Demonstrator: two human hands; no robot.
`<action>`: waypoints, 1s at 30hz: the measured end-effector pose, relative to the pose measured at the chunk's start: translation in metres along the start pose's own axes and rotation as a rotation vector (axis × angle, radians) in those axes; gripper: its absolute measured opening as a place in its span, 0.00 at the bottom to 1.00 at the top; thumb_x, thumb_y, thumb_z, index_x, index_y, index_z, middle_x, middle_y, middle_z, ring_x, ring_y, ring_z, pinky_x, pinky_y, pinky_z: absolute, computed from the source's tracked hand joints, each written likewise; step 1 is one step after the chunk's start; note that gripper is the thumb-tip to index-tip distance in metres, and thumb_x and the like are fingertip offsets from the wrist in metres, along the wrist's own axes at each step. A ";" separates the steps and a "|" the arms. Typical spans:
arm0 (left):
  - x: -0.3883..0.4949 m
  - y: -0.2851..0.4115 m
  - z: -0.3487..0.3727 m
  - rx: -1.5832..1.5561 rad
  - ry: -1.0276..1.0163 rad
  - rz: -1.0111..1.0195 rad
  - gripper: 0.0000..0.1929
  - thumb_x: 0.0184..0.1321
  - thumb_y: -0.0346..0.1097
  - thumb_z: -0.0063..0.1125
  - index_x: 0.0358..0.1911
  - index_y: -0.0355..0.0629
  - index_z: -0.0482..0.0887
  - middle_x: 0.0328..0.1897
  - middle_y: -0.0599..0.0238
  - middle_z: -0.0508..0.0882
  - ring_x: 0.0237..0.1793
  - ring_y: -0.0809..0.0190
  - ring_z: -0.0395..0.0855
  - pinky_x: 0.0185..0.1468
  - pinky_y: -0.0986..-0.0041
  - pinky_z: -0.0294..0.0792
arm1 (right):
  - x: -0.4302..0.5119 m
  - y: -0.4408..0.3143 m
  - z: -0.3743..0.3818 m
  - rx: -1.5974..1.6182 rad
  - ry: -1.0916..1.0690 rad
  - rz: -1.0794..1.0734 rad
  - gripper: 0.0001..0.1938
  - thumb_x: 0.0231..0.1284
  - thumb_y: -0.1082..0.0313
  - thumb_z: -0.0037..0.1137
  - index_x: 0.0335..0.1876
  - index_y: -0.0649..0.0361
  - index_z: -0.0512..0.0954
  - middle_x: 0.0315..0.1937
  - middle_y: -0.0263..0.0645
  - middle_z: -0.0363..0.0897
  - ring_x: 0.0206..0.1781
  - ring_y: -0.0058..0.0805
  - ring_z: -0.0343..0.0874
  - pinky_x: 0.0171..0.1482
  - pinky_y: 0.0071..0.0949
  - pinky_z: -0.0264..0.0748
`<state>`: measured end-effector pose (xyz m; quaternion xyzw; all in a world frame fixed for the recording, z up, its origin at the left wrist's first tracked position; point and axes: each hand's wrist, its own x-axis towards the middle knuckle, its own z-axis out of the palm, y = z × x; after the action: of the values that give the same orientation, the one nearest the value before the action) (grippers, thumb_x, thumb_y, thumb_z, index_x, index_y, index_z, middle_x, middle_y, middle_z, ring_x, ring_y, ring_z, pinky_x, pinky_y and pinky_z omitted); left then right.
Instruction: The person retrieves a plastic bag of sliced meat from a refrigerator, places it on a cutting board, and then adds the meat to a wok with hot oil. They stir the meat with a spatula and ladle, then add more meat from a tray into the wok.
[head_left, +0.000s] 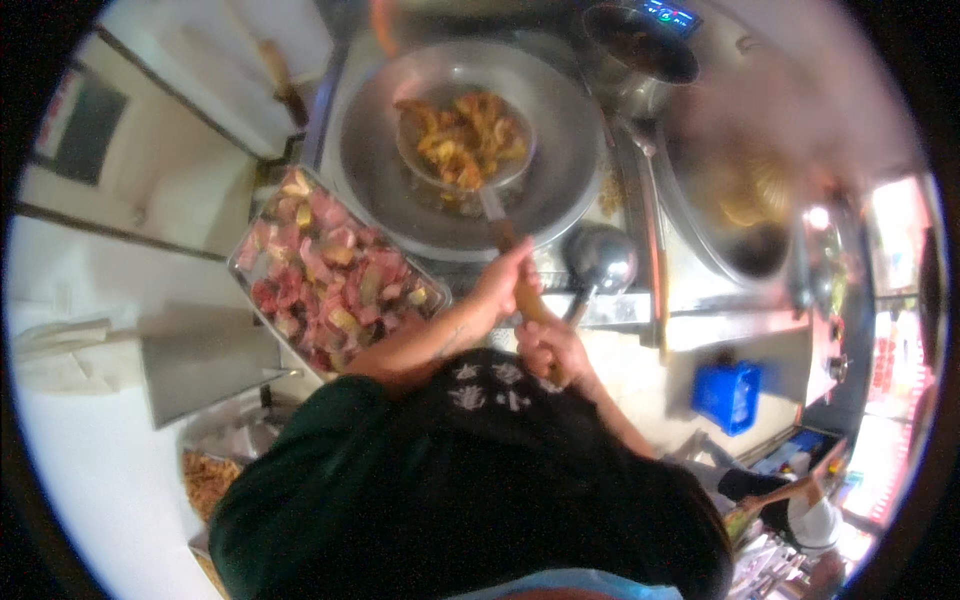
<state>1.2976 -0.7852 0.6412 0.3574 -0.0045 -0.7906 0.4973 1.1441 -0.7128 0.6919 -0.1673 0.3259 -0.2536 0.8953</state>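
Note:
Both my hands grip the wooden handle (531, 300) of a large strainer ladle. My left hand (510, 277) is higher on the handle, and my right hand (553, 349) holds it near its end. The strainer (529, 156) is over a big metal wok (375, 157), heaped with browned fried pieces (469, 139), probably meat. Dark liquid shows in the wok just below it. Left of my left forearm sits a rectangular tray (238, 274) full of raw meat pieces (322, 262), with some yellowish chunks among them. A round steel ladle (604, 259) lies right of my hands.
A large steaming pot (705, 255) stands to the right, with a smaller dark-filled pot (641, 45) behind it. A blue bin (727, 397) is at lower right. Another person (814, 517) works at the far lower right. Shredded brown food (210, 480) fills a container at lower left.

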 end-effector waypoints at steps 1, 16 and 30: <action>0.001 -0.002 0.001 0.001 0.031 -0.002 0.18 0.67 0.53 0.63 0.28 0.51 0.75 0.20 0.75 0.74 0.22 0.67 0.73 0.31 0.71 0.73 | 0.000 -0.002 -0.001 0.014 -0.042 -0.021 0.19 0.68 0.73 0.50 0.62 0.50 0.65 0.21 0.32 0.66 0.14 0.19 0.63 0.13 0.22 0.64; 0.023 0.030 0.038 0.056 -0.127 0.069 0.16 0.66 0.47 0.64 0.24 0.52 0.75 0.19 0.74 0.76 0.22 0.66 0.76 0.32 0.69 0.73 | 0.008 -0.037 -0.006 0.115 -0.248 -0.081 0.31 0.68 0.70 0.53 0.74 0.46 0.54 0.30 0.34 0.72 0.17 0.19 0.67 0.13 0.20 0.66; 0.042 0.022 0.097 0.368 -0.268 0.149 0.24 0.68 0.58 0.59 0.50 0.42 0.80 0.38 0.65 0.87 0.37 0.59 0.87 0.41 0.65 0.80 | -0.010 -0.089 -0.029 0.151 -0.042 -0.293 0.09 0.70 0.67 0.52 0.50 0.49 0.66 0.23 0.27 0.64 0.17 0.14 0.61 0.12 0.16 0.53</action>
<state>1.2496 -0.8632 0.6979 0.3325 -0.2408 -0.7779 0.4758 1.0876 -0.7836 0.7173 -0.1504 0.2591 -0.4019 0.8653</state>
